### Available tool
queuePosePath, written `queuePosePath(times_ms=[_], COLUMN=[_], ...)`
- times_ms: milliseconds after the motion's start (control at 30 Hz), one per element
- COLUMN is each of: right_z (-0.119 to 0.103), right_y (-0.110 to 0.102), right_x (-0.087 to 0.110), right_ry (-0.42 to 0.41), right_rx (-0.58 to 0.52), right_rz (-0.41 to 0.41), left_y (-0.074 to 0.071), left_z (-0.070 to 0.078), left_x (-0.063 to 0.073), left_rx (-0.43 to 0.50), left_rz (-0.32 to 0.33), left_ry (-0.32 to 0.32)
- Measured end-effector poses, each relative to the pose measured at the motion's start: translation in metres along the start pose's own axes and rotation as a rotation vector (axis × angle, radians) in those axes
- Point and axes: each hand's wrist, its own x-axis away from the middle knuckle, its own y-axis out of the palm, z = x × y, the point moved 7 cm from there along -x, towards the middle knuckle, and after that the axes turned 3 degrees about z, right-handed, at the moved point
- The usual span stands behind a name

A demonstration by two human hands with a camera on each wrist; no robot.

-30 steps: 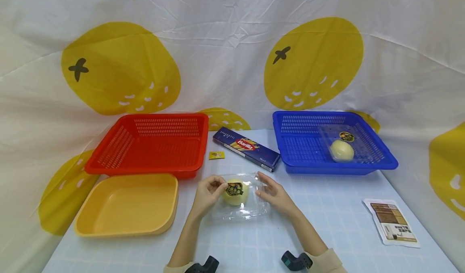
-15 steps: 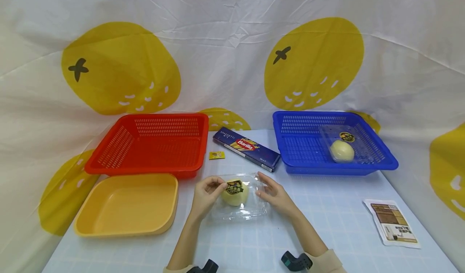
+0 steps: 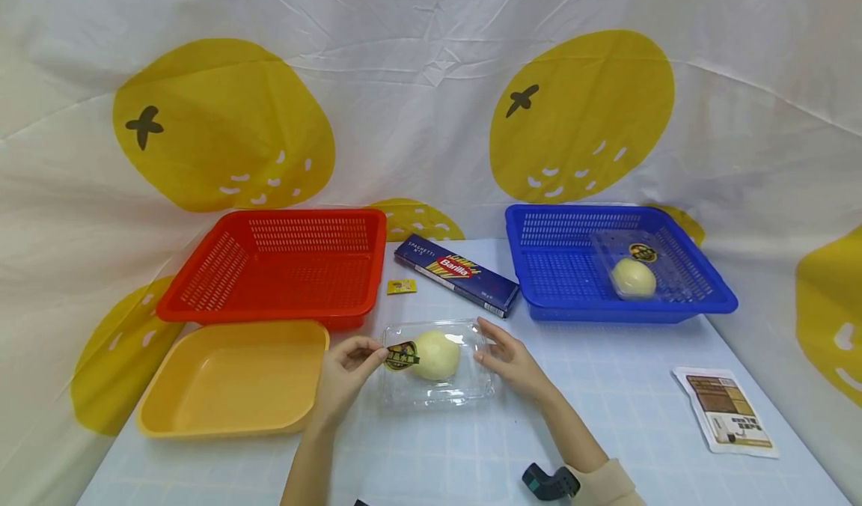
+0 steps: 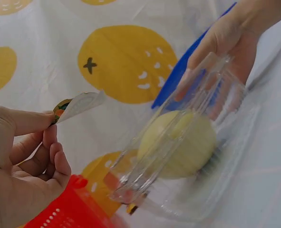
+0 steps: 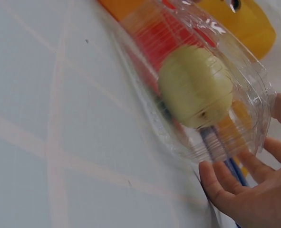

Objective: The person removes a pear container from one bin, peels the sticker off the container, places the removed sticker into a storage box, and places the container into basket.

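White cloth printed with large yellow fruits (image 3: 417, 154) hangs behind a pale-blue checked tabletop (image 3: 458, 468). From the head camera, we see our left hand (image 3: 345, 375) pinching a flat black-and-gold sticker (image 3: 402, 355) between thumb and finger; the sticker's long axis runs left to right, its free end pointing at a round pale-yellow fruit (image 3: 438, 355). That fruit sits inside a clear plastic box (image 3: 431, 399) on the tabletop, its longer side also running left to right. Our right hand (image 3: 508, 364) grips the box's right end. Farther right, a blue slotted plastic basket (image 3: 552, 266) holds a second clear plastic box (image 3: 667, 270) with another pale fruit (image 3: 634, 278) in it. On the left stand a red slotted plastic basket (image 3: 316, 274) and a shallow orange-yellow plastic tub (image 3: 245, 379).

From the left wrist, we find the sticker curling out of our pinched fingertips, apart from the box, its free end pointing up and right, whitish underside showing.

From the right wrist, we see our fingers curved about the box's end, the fruit showing through its clear wall.
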Motion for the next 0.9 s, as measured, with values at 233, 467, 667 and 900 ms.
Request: queuePosePath(times_ms=[233, 467, 667, 900], right_z=[0.001, -0.001, -0.003, -0.002], right_y=[-0.001, 0.000, 0.002, 0.001], right_x=[-0.001, 0.001, 0.001, 0.001], right_ry=[0.004, 0.013, 0.006, 0.014], right_rx=[-0.007, -0.002, -0.011, -0.013], right_rz=[0.003, -0.005, -0.012, 0.002], left_y=[-0.046, -0.093, -0.133, -0.163], left_z=[0.010, 0.004, -0.004, -0.010], left_x=[0.008, 0.012, 0.013, 0.011], left_rx=[-0.073, -0.069, -0.154, -0.142], left_rz=[0.097, 0.203, 0.301, 0.315], left_ry=[-0.015, -0.083, -0.177, -0.190])
